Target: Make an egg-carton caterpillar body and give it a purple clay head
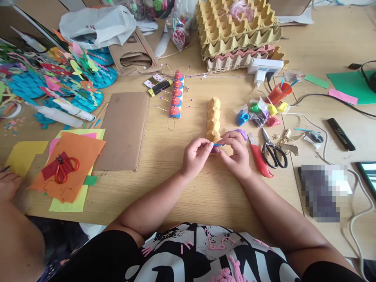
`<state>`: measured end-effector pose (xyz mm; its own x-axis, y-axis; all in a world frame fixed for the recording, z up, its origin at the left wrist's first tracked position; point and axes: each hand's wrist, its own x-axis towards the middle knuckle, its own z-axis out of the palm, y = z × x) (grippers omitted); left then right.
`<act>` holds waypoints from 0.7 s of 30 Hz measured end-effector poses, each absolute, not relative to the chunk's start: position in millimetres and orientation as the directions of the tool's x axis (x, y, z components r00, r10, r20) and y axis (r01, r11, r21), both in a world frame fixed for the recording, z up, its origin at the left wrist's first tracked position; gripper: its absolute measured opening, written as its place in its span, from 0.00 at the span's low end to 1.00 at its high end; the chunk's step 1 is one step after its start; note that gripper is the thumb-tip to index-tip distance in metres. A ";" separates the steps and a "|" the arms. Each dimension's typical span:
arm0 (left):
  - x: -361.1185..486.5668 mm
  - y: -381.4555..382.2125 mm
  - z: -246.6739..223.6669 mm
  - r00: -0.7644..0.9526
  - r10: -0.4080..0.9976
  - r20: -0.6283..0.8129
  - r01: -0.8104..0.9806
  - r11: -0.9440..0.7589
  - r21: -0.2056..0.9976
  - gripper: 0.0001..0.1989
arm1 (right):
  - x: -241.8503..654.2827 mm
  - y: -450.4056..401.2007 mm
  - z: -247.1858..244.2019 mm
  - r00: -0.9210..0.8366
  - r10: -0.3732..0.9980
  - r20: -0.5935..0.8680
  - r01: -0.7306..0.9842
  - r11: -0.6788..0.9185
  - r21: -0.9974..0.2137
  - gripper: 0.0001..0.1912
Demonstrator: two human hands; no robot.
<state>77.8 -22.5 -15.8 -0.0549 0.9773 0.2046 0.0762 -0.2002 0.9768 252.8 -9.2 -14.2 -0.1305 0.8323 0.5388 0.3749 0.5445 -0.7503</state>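
Note:
At the near end of a tan egg-carton strip [214, 117], my left hand [197, 156] and my right hand [235, 153] meet with their fingers pinched. Between the fingertips shows a thin blue piece of modelling clay [219, 145], and both hands close on it. Purple clay shows just below it, partly hidden by my fingers. Behind my right hand lies another lump of purple clay [241, 134]. Farther back stands a finished-looking caterpillar [177, 96] of egg-carton bumps covered in red and blue, with faces and purple-tipped sticks poking out.
Right of my hands lie a red utility knife [261, 160], black-handled scissors [274, 149] and bagged clay [258, 113]. An orange cup [279, 93] and stacked egg trays [239, 35] stand behind. Leftward are cardboard [123, 131], coloured sheets [70, 156] with red pliers, and another person's hand [8, 184].

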 end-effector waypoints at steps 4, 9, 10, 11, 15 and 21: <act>77.1 -22.5 -14.3 -0.044 0.971 0.234 0.152 -0.226 0.962 0.18 | 252.9 -11.3 -15.6 -0.126 0.834 0.537 0.421 0.535 -0.732 0.05; 75.2 -22.6 -15.3 -0.011 0.949 0.315 0.230 -0.304 0.925 0.15 | 253.0 -11.2 -16.8 -0.133 0.822 0.554 0.419 0.553 -0.720 0.04; 74.9 -22.7 -15.7 -0.007 0.948 0.319 0.233 -0.309 0.922 0.15 | 252.9 -11.0 -16.9 -0.134 0.821 0.555 0.416 0.555 -0.720 0.03; 74.7 -22.9 -16.0 -0.004 0.947 0.321 0.235 -0.311 0.921 0.15 | 252.8 -10.9 -16.9 -0.136 0.819 0.557 0.413 0.558 -0.719 0.03; 74.9 -23.4 -16.5 -0.004 0.947 0.323 0.237 -0.312 0.920 0.14 | 252.6 -10.5 -17.2 -0.145 0.800 0.582 0.402 0.585 -0.705 0.03; 76.2 -23.4 -14.5 -0.017 0.956 0.294 0.232 -0.282 0.931 0.15 | 253.9 -10.4 -18.1 -0.141 0.825 0.547 0.397 0.553 -0.732 0.03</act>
<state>76.2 -23.4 -14.5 -0.0171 0.9556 0.2943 0.2324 -0.2825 0.9307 253.9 -10.4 -18.1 -0.1411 0.8254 0.5467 0.3974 0.5530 -0.7323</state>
